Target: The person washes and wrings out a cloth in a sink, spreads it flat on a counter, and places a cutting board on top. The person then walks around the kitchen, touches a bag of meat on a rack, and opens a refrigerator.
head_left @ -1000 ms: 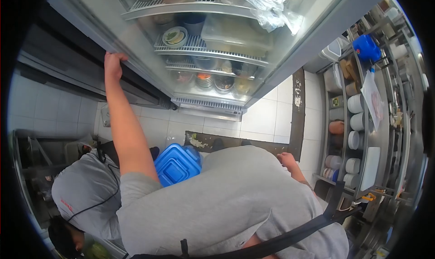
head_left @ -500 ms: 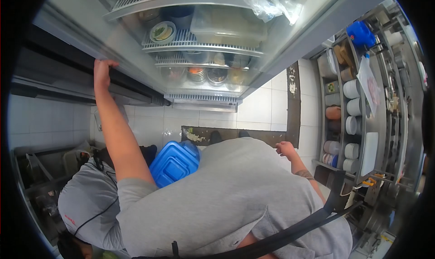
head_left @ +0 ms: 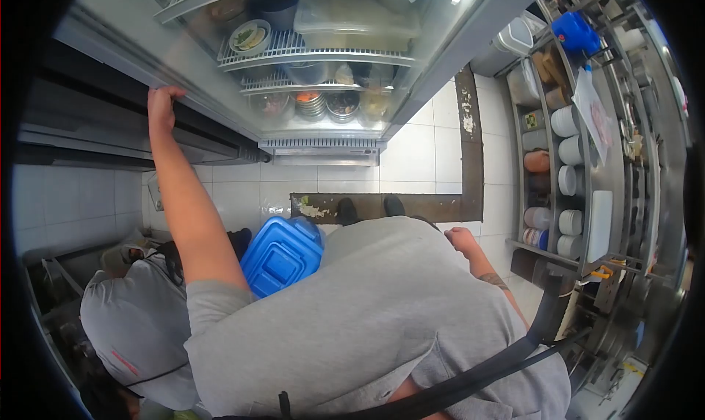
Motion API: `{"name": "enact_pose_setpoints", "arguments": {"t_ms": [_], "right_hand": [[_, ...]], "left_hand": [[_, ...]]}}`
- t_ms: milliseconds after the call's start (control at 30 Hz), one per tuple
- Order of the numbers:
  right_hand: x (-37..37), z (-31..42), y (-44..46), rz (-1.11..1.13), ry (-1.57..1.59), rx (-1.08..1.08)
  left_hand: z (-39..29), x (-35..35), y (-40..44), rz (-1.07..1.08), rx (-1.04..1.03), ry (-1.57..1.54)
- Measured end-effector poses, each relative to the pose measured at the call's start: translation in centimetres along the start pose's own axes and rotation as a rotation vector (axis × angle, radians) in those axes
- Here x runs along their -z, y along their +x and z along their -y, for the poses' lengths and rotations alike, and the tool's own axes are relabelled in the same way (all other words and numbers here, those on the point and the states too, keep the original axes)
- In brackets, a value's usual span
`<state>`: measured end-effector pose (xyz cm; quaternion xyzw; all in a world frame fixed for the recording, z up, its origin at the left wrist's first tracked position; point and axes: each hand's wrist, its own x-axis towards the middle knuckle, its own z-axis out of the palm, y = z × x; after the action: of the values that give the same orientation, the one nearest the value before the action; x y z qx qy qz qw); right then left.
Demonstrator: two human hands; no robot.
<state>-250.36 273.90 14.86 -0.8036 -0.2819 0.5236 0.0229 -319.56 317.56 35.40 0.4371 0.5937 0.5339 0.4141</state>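
Observation:
My left hand (head_left: 163,110) is at the end of my outstretched arm, its fingers curled over the dark-edged frame of the glass fridge door (head_left: 202,89). Through the glass show wire shelves with a small bowl of food (head_left: 250,37), a large translucent container (head_left: 356,20) and, lower down, round tubs, one with orange food (head_left: 309,103). Low beside my body on the right is my right hand (head_left: 460,240), loosely closed, with nothing visible in it and touching nothing that I can see.
A co-worker in grey (head_left: 136,328) bends down at the lower left, close to a blue lidded container (head_left: 283,257). Metal shelves (head_left: 521,192) with stacked white tubs (head_left: 569,152) and a blue jug (head_left: 575,32) line the right. A dark strip (head_left: 433,208) crosses the tiled floor.
The fridge and shelves sit higher in view, and more of my shoes shows. My left hand stays on the door's edge. My right hand's fingers have curled in. The co-worker's back has shifted slightly.

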Motion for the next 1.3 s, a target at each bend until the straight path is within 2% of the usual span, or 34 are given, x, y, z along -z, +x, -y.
{"name": "enact_pose_setpoints", "arguments": {"t_ms": [133,267,467,633,667,733,767,800,833,867,933,967,1000,1033,1067,1100,1133,1167,1200,1233,1300], "right_hand": [[-0.5,-1.8,-0.7,0.002,0.014,0.007],[-1.2,-3.5,-1.1,-0.050,0.094,0.009],[-2.1,-5.4,-1.2,-0.006,0.095,-0.002],[-3.0,-6.3,-0.4,-0.046,0.124,-0.020],[-3.3,-6.8,0.2,-0.073,0.178,-0.047],[-3.8,-8.1,1.8,-0.057,0.233,-0.050],[-3.4,-8.8,2.2,-0.026,0.254,-0.052],[-2.7,-8.9,2.4,-0.023,0.181,-0.053],[-2.3,-8.9,2.5,-0.016,0.111,-0.062],[-2.1,-9.4,3.2,-0.061,0.181,-0.085],[-1.4,-10.6,5.3,0.074,-0.032,0.037],[-0.7,-10.9,5.6,0.051,0.006,0.030],[0.1,-10.9,5.8,0.066,-0.088,0.087],[0.9,-10.8,6.0,0.086,-0.189,0.147],[1.7,-10.8,6.3,0.079,-0.175,0.147],[2.3,-11.1,6.5,0.078,-0.219,0.158],[3.1,-11.6,6.9,0.082,-0.266,0.167],[3.9,-12.2,7.1,0.082,-0.264,0.165],[4.8,-12.7,7.5,0.077,-0.113,0.065],[6.0,-13.2,7.8,0.069,0.039,-0.036],[8.6,-14.4,8.3,0.063,0.032,-0.016]], "left_hand": [[-1.0,-1.3,-1.4,-0.034,-0.030,-0.089],[-0.4,-0.9,-0.8,-0.013,-0.023,-0.088],[-0.2,-1.0,-0.8,-0.029,-0.032,-0.082],[1.6,0.3,0.7,-0.049,-0.059,-0.108],[4.3,2.6,2.4,-0.008,-0.177,-0.014],[4.6,1.5,1.8,-0.085,-0.128,-0.169],[6.2,1.3,1.4,-0.124,-0.189,-0.102],[5.3,-1.9,-1.4,-0.274,-0.208,0.081],[3.8,-4.7,-4.9,-0.179,-0.411,0.285],[7.7,-4.3,-4.3,-0.321,-0.546,0.419],[17.0,-1.8,-4.4,-0.139,0.178,0.033],[18.4,-4.3,-8.5,-0.140,0.490,0.014],[22.5,-5.3,-10.7,0.020,0.736,-0.253],[26.1,-7.0,-13.3,0.090,0.889,-0.310],[28.1,-9.7,-16.8,0.306,0.874,0.019],[29.6,-12.3,-19.8,0.628,0.759,0.517],[30.6,-16.0,-24.1,0.465,0.992,0.357],[30.4,-19.8,-27.8,0.528,1.011,0.458],[29.2,-23.7,-30.9,0.592,1.026,0.558],[27.0,-27.3,-32.9,0.903,0.857,0.685],[24.3,-33.7,-35.1,1.215,0.653,0.804]]}}
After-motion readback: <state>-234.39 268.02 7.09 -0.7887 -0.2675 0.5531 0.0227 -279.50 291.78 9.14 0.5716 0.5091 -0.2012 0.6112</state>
